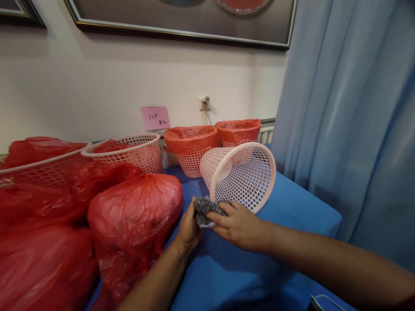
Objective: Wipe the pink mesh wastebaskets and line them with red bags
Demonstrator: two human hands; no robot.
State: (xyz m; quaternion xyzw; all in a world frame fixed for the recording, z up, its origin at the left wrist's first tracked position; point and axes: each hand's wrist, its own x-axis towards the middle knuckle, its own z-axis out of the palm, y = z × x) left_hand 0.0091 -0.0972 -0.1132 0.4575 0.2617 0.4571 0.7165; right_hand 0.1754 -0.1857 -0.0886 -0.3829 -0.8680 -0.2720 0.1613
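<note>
Both my hands hold a grey, fuzzy cloth point(205, 206) with a pale edge, low in front of a tipped basket. My left hand point(188, 224) grips it from the left side. Over its right side lies my right hand point(238, 224), fingers bent onto the cloth. Just behind them a pale pink perforated plastic basket point(216, 169) rests on its side, its wide mouth facing me and to the right. The cloth overlaps the basket's lower rim in view; whether they touch, I cannot tell. My fingertips are partly hidden in the cloth.
Full red plastic bags point(136, 211) crowd the left of the blue-covered table point(259, 268). Two baskets with red liners, one left point(191, 140) and one right point(238, 126), stand by the wall. Further left are more pink baskets point(145, 157). A blue curtain point(337, 112) hangs at right.
</note>
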